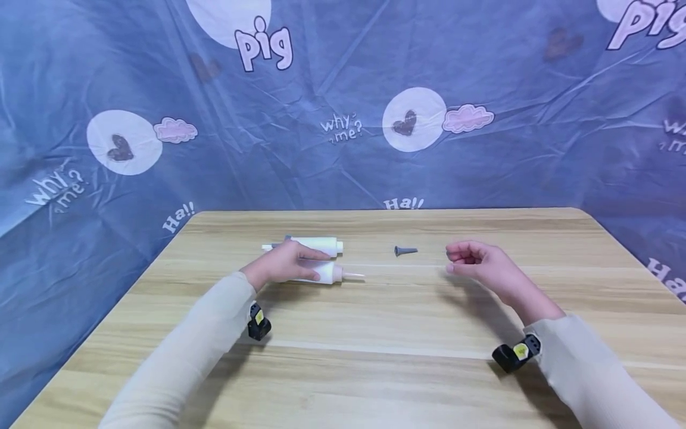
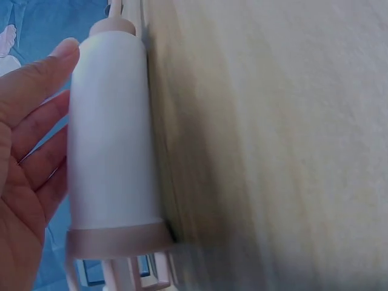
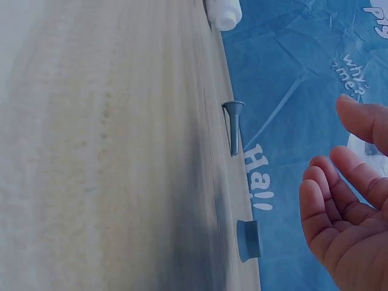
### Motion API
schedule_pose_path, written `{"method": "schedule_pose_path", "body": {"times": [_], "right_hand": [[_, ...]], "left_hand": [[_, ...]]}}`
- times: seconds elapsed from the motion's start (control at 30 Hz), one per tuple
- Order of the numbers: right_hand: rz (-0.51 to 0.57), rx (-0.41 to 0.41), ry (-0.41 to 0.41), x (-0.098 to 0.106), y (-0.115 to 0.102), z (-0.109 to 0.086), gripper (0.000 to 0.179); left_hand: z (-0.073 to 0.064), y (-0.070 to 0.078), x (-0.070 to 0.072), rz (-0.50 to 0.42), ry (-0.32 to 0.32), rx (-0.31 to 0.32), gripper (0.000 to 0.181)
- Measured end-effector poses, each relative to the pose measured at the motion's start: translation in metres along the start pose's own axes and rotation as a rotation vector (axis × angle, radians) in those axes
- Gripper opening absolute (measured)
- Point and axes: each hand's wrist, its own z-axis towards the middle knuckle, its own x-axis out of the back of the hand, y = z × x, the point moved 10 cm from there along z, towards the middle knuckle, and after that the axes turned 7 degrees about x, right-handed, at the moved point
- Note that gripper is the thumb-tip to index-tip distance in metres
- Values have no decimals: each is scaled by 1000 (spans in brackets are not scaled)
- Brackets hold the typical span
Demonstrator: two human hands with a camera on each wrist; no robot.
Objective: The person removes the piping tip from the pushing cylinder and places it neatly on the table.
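My left hand [image 1: 286, 261] is over a white syringe-like tube [image 2: 112, 127] with a pinkish collar, thin nozzle and pinkish handle frame, lying on the table. In the left wrist view its thumb tip meets the tube's edge near the collar, and the other fingers extend behind the tube, tips hidden. A second white tube [image 1: 321, 245] with grey-blue handle parts lies just beyond, partly covered by this hand. My right hand [image 1: 482, 265] hovers at the right with loosely bent fingers and nothing in them. Nearest it is a small grey-blue flared piece [image 3: 248, 240].
A grey-blue funnel-shaped nozzle [image 1: 405, 251] lies on its side between the hands, toward the back of the wooden table [image 1: 364, 369]. Blue printed cloth [image 1: 332, 161] hangs behind the table and along its sides. Each sleeve cuff carries a small black wrist camera [image 1: 259, 322].
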Motion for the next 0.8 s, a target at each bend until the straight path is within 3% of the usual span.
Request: {"method": "schedule_pose_path", "body": {"times": [0.13,0.37,0.8], "right_hand": [[2,-3,-2,-2,1,-2,52],[33,34,-7,-7,-4,-5,51],[85,18,-31,-15,-5,-11,52]], "left_hand": [[0,-5,-3,9,3,25,47],[-1,-4,-6,70,34,-22,49],[-4,1,-14,158,34,-62,58]]}}
